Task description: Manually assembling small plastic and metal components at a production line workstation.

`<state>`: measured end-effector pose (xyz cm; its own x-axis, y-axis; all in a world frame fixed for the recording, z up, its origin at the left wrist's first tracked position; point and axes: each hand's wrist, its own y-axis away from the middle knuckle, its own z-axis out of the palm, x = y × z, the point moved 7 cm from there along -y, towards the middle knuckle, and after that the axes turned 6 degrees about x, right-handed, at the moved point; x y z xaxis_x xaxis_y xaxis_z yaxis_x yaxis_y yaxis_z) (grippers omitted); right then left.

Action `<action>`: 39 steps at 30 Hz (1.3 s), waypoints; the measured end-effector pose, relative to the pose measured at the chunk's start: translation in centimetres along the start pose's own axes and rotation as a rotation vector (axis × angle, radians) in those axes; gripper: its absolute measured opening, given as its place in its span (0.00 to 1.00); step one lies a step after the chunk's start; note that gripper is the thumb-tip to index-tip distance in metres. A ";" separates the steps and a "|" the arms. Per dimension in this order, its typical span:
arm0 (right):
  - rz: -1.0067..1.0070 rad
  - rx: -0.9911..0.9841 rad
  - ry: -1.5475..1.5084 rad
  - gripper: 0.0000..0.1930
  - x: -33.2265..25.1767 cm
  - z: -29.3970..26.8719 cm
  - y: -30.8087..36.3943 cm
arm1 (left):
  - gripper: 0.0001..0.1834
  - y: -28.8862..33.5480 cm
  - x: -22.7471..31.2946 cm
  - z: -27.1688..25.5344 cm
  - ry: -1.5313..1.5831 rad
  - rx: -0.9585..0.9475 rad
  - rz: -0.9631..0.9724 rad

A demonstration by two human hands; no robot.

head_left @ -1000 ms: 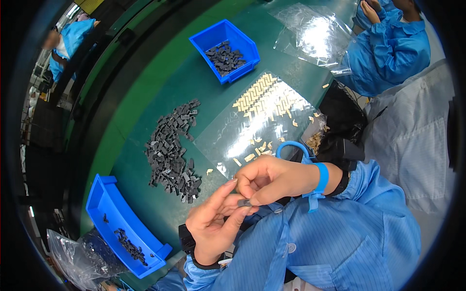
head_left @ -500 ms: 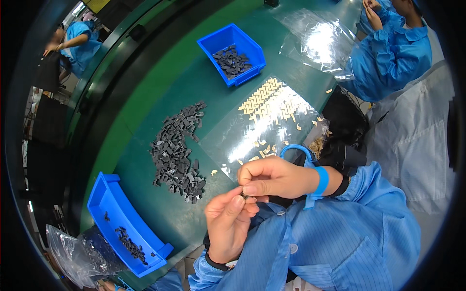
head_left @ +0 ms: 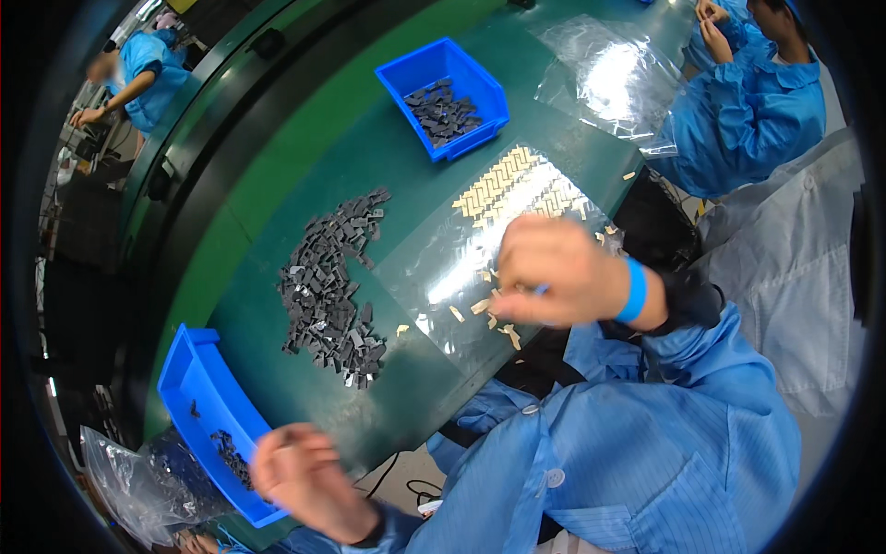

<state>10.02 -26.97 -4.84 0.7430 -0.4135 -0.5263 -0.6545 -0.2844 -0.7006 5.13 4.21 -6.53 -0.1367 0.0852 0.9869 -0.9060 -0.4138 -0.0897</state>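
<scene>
My left hand (head_left: 312,482), blurred by motion, is at the near edge of the left blue bin (head_left: 177,365). A small dark part (head_left: 291,436) shows at its pinched fingertips. Inside that bin lie small black parts (head_left: 228,454). My right hand (head_left: 560,272), wearing a blue wrist strap (head_left: 634,289), hovers over a clear plastic sheet (head_left: 413,268); its fingers are curled and smeared, so their hold cannot be made out. On the sheet, small cream-coloured pieces (head_left: 498,185) sit in neat slanted rows at the far end, with loose ones (head_left: 481,306) scattered nearer me.
A heap of dark grey blocks (head_left: 323,277) lies on the green table (head_left: 415,355). Farther off stands another blue bin (head_left: 403,88) with dark blocks inside. Clear plastic bags (head_left: 591,78) lie at the far right beside a co-worker in blue (head_left: 738,120).
My hands have come apart from the small piece they both held. The left has moved left to the bin; the right has gone up and right over the sheet.
</scene>
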 end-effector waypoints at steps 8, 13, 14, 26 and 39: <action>0.253 -0.100 0.241 0.04 5.1 -4.1 -0.1 | 0.09 -3.4 8.1 -8.6 -0.999 0.336 0.447; 0.182 -0.176 0.170 0.07 6.9 -0.3 0.8 | 0.23 -4.0 2.5 4.2 -1.330 -0.110 0.693; 0.179 -0.180 0.176 0.07 7.3 0.2 1.0 | 0.23 -2.8 1.3 8.7 -1.218 -0.319 0.745; 0.158 -0.280 0.117 0.14 9.6 2.5 1.9 | 0.19 -0.8 -9.2 24.5 -1.073 -0.850 0.776; 0.221 -0.194 0.239 0.05 10.2 1.5 1.0 | 0.21 -1.1 -9.0 25.2 -1.096 -0.819 0.709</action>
<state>17.17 -30.20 -11.67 0.5422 -0.6667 -0.5113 -0.8267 -0.3146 -0.4664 17.41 -18.94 -11.96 -0.6008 -0.7452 0.2894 -0.7988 0.5460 -0.2524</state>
